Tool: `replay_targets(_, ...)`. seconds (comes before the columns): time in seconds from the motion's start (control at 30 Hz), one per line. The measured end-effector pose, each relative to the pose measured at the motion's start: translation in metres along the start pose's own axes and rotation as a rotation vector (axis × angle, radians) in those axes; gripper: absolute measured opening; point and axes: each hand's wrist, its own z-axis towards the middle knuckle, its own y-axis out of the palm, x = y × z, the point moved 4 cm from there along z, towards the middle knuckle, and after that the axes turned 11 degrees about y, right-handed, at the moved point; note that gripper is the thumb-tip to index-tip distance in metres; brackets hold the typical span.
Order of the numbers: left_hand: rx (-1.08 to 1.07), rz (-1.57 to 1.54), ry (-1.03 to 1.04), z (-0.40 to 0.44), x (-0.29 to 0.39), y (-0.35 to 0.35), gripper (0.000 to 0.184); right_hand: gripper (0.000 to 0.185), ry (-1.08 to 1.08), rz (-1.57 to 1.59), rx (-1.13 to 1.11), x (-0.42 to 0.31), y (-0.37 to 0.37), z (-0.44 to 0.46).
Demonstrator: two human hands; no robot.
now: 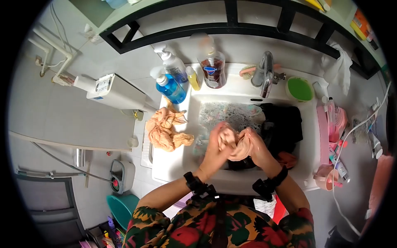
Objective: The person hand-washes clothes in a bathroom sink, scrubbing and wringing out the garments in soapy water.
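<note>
Over the soapy water in the white sink, both my hands are closed on a bunched, pale wet cloth. My left hand grips its left side, and my right hand wraps round its right side. How the fingers are placed is partly hidden by the folds. Dark cloth lies in the right half of the basin, with a small orange-brown cloth beside it. A wrung-looking peach cloth rests on the sink's left ledge.
Pump bottles, one blue and one dark red, stand at the back left. Behind the basin rises the faucet, with a green bowl to its right. A pink basket sits right; a black-framed shelf overhangs the back.
</note>
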Motion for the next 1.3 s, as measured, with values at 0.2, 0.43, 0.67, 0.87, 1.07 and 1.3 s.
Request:
replay_targets(0.2,0.102,-0.891,-0.772,-0.032,-0.040,-0.049,0.059,0.050,-0.249,-0.518,0.017,0.012,0.071,-0.012)
replay_targets(0.43,-0.077,-0.528,-0.279,-0.036,0.045,-0.175,0.089,0.040,-0.404,-0.544,0.001,0.049,0.150,0.022)
replay_targets(0.67,0.363,-0.187,-0.444,-0.072,-0.020,-0.210,0.073,0.033,-0.245,-1.027,0.476,0.082,0.153,0.081)
replay_targets(0.87,0.277,-0.227,-0.408,-0.104,-0.066,-0.197,0.061,0.042,-0.404,-0.998,0.326,0.097,0.116,0.085)
replay_targets(1.07,0.221,0.563,-0.220,-0.099,-0.003,-0.199,0.075,0.040,-0.059,-1.342,0.716,0.025,0.041,0.050)
replay_targets(1.3,-0.314,0.955,0.054,-0.094,-0.022,-0.152,0.054,0.037,-0.260,-1.565,0.942,-0.046,-0.058,0.044)
